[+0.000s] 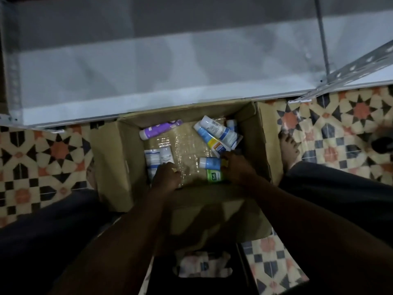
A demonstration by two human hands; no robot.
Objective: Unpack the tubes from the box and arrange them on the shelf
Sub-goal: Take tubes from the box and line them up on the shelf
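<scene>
Two hands reach into the cardboard box (110, 167) beside the shelf (127, 81): left hand (167, 176) on the white tubes (159, 159), right hand (237, 167) against the blue tube (210, 162). Whether either hand grips, I cannot tell.

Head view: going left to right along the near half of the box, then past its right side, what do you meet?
The left hand → light-blue tube with a white cap → right hand → bare foot.
</scene>
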